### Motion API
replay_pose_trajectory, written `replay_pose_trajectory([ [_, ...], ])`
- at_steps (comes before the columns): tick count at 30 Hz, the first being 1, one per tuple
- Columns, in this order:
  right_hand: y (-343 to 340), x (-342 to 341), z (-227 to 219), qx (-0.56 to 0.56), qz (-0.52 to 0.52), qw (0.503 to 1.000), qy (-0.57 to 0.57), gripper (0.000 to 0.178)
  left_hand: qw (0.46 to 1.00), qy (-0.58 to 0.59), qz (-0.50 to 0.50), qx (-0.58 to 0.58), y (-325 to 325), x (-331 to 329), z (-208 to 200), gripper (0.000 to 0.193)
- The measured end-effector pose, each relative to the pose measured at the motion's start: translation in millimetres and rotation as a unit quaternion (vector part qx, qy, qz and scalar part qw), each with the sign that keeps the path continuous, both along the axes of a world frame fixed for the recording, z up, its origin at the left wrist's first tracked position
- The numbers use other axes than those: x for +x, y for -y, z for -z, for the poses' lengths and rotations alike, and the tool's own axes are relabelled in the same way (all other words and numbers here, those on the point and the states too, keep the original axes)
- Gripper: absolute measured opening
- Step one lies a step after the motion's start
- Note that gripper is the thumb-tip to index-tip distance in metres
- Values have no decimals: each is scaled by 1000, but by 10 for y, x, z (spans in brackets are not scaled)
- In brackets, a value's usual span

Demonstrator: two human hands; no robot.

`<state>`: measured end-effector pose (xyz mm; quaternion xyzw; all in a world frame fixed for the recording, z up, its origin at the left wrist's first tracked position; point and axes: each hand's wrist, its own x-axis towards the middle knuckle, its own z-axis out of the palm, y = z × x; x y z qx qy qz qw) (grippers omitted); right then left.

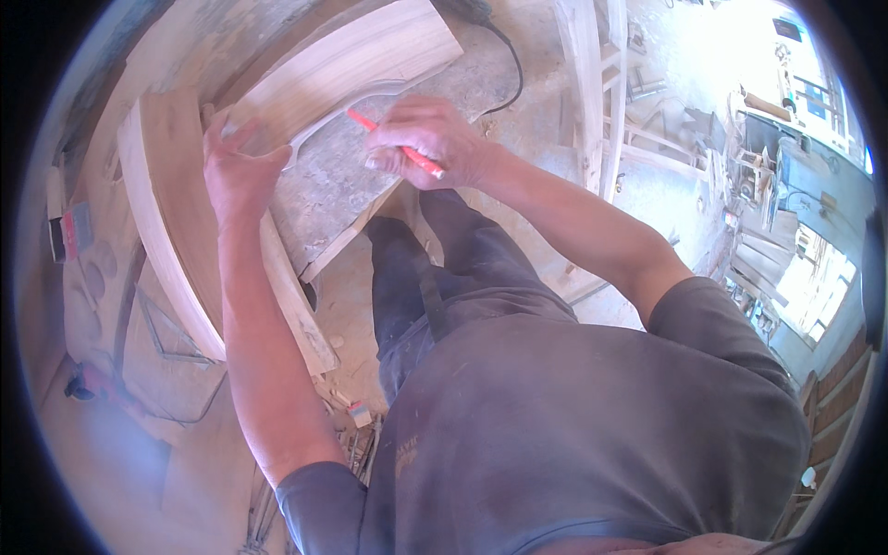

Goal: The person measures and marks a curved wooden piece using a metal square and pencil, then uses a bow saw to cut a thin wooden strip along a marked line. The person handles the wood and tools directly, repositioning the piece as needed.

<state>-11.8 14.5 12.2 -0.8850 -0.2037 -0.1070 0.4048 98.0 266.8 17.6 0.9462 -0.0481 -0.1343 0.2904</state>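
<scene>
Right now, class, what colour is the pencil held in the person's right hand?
The pencil is red-orange, gripped in the right hand over the pale wooden board; the head view shows it.

My left hand (236, 171) lies flat, fingers spread, arm straight out. My right hand (430, 139) is curled in a pinch grip, elbow bent, forearm angled in from the right.

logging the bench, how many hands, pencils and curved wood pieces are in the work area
hands: 2, left hand pressing on the upper curved wood piece, right hand in a grip on the pencil
red pencil: 1
curved wood pieces: 2, the upper one and the left curved wood piece
total: 5
</scene>
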Motion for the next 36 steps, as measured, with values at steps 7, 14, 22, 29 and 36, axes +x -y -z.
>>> replay_pose_trajectory([
  [7,-111,61,117,-10,8,1000,-7,11,1000,13,5,-7,-57,20,100,73],
  [14,-118,51,89,-31,1,999,23,11,1000,15,2,-19,-68,29,110,69],
  [22,-109,57,137,-26,-1,999,38,10,999,0,-6,-37,-64,31,100,58],
  [29,-128,60,151,-8,-8,999,46,12,1000,10,-2,-23,-57,10,73,77],
  [36,-130,3,-83,54,35,996,67,11,1000,-4,14,-3,-70,31,77,88],
])
